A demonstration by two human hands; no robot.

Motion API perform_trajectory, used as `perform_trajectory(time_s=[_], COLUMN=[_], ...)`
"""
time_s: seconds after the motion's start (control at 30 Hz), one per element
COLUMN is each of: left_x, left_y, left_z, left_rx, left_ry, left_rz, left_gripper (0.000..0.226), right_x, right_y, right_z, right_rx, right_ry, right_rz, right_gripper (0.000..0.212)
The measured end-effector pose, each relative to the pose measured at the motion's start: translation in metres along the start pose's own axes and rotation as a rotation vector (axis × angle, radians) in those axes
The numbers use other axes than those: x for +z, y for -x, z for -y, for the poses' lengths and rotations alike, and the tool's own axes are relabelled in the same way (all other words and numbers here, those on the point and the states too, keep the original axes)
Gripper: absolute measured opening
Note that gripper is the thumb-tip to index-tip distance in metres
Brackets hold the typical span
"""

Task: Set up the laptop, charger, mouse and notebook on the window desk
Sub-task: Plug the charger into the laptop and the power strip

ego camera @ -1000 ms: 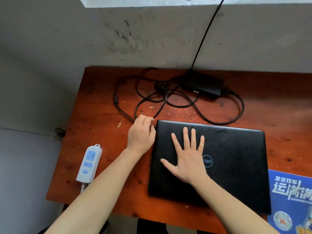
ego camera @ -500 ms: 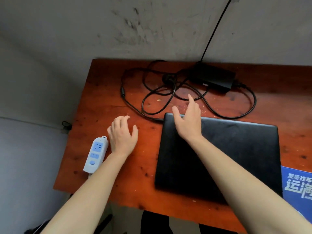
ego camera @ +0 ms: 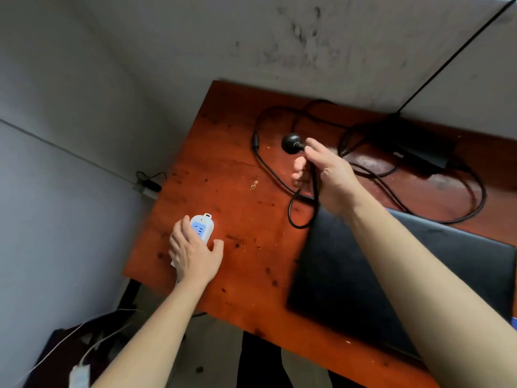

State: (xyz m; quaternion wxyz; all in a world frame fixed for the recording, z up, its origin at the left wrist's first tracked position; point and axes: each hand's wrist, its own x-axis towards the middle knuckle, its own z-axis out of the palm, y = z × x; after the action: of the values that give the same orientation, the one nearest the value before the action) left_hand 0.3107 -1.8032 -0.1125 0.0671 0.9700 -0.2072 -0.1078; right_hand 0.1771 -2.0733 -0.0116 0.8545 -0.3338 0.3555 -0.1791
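Observation:
A closed black laptop (ego camera: 405, 278) lies on the reddish wooden desk (ego camera: 237, 191), partly under my right forearm. My right hand (ego camera: 327, 177) is shut on the charger cable just behind its round black plug (ego camera: 291, 143), which is lifted above the desk. The black charger brick (ego camera: 419, 149) rests near the wall among loops of cable (ego camera: 447, 208). My left hand (ego camera: 193, 253) lies over a white and blue power strip (ego camera: 202, 226) at the desk's left edge, fingers around its sides. The mouse is not in view. A sliver of blue at the right edge may be the notebook.
A grey wall runs behind the desk and along its left side. A black cable (ego camera: 453, 57) climbs the wall at upper right. Below the left edge, white cords and dark items (ego camera: 84, 348) lie on the floor. Crumbs (ego camera: 254, 184) dot the desk.
My right hand left the laptop lid and picked up the charger plug. My left hand moved left onto the power strip. The view swung left.

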Motion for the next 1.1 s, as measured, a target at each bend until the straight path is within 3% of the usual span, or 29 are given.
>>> perform_trajectory(time_s=[0.07,0.17,0.3,0.37,0.4,0.47,0.6,0.7,0.83,0.97,1.1], left_x=[-0.004,-0.009,-0.015,-0.019,-0.022,-0.028,-0.041,-0.049,-0.056,-0.057,-0.061], left_y=[0.002,0.011,0.018,0.019,0.018,0.013,0.006,-0.001,-0.002,0.007,0.008], left_z=[0.01,0.023,0.03,0.024,0.019,0.007,-0.019,-0.033,-0.042,-0.044,-0.046], left_rx=[-0.029,-0.053,-0.017,-0.008,0.011,0.065,0.163,0.153,0.188,0.253,0.272], left_ry=[-0.04,-0.089,-0.028,0.036,0.07,0.112,0.118,0.148,0.131,0.126,0.095], left_rz=[0.011,0.022,0.044,0.018,0.003,-0.001,0.014,0.002,-0.027,-0.029,-0.027], left_gripper=[0.085,0.07,0.07,0.07,0.069,0.065,0.074,0.06,0.056,0.058,0.055], right_x=[0.011,0.016,0.021,0.024,0.025,0.024,0.016,0.009,0.006,0.009,0.015], right_y=[0.009,0.019,0.026,0.026,0.026,0.026,0.027,0.031,0.037,0.042,0.046], right_z=[-0.011,-0.027,-0.049,-0.059,-0.061,-0.065,-0.062,-0.055,-0.057,-0.065,-0.076], right_rx=[0.109,0.309,0.425,0.508,0.528,0.51,0.4,0.395,0.392,0.259,0.036], right_ry=[-0.008,-0.198,-0.273,-0.233,-0.163,0.043,0.217,0.265,0.433,0.548,0.714], right_rz=[0.127,0.209,0.247,0.272,0.265,0.222,0.193,0.225,0.211,0.237,0.236], right_gripper=[0.019,0.03,0.052,0.02,0.018,0.049,0.045,0.031,0.058,0.054,0.031])
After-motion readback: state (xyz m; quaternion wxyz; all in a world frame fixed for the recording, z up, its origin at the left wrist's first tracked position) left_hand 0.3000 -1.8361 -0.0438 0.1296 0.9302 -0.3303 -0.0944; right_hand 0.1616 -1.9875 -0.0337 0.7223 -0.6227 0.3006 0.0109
